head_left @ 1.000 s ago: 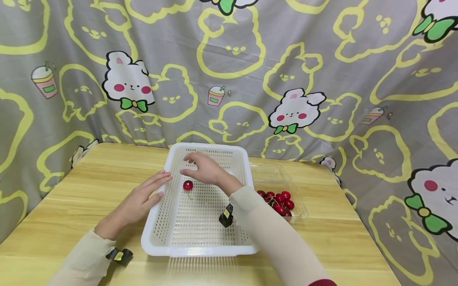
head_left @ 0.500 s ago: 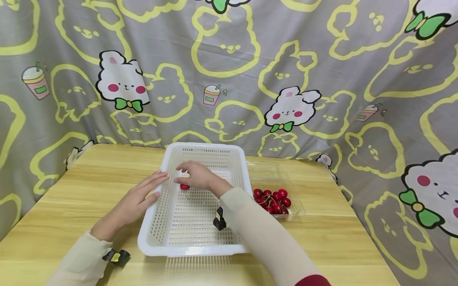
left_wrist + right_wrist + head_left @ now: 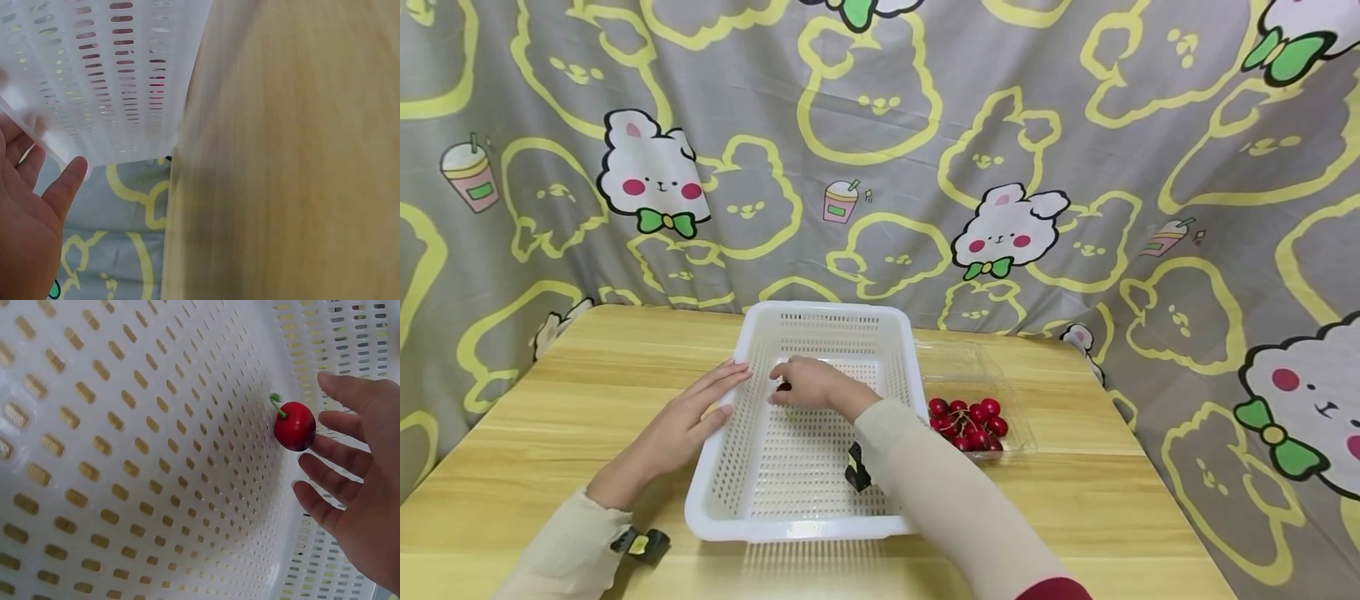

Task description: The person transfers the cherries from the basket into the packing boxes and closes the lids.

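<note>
A red cherry [image 3: 295, 427] with a short green stem lies on the floor of a white perforated plastic basket [image 3: 808, 529]. My right hand [image 3: 365, 462] is down inside the basket beside it. The thumb is on one side and the fingers, spread and slightly bent, reach around the cherry without closing on it. In the head view the right hand [image 3: 812, 385] covers most of the cherry. My left hand [image 3: 681, 421] rests against the basket's left rim with straight fingers. The left wrist view shows that hand [image 3: 31, 206] at the rim, its thumb apart from the fingers.
To the right of the basket is a clear plastic box [image 3: 1018, 433] with its lid open, holding several red cherries [image 3: 973, 425]. Everything stands on a wooden table [image 3: 1097, 500]. A patterned grey curtain [image 3: 887, 108] hangs behind it.
My right hand has lowered into the basket onto the cherry's spot, covering it more. The left hand keeps its place on the rim. The whole head view has shifted slightly.
</note>
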Available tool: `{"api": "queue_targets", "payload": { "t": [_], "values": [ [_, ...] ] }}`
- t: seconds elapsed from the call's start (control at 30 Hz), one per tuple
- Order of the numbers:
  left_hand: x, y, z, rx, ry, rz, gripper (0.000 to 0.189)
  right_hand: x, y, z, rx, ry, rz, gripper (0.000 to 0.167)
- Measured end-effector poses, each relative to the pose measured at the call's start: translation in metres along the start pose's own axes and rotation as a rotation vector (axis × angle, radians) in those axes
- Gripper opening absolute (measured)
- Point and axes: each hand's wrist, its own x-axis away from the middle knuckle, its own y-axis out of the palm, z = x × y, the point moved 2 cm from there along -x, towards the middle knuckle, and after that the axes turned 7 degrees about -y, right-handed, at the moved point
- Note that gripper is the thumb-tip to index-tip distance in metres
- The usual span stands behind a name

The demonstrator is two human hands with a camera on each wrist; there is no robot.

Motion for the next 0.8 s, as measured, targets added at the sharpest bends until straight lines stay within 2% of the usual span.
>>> {"api": "queue_targets", "payload": {
  "t": [0.2,0.37,0.63,0.8],
  "values": [
    [-0.0007,0.0013,-0.0003,0.029,0.047,0.029,0.046,0.0015,0.0013,-0.0015,0.084,-0.017,-0.023,0.033],
    [0.0001,0.0032,-0.0010,0.041,0.050,0.026,0.047,0.0016,0.0041,0.0000,0.112,-0.038,-0.038,0.019],
    [0.0002,0.0018,0.0022,0.052,0.076,0.039,0.046,0.0022,0.0044,-0.0010,0.133,-0.032,-0.043,0.020],
    [0.0003,0.0012,0.0027,0.045,0.071,0.042,0.046,0.0031,0.0030,-0.0016,0.113,-0.021,-0.041,0.014]
  ]
}}
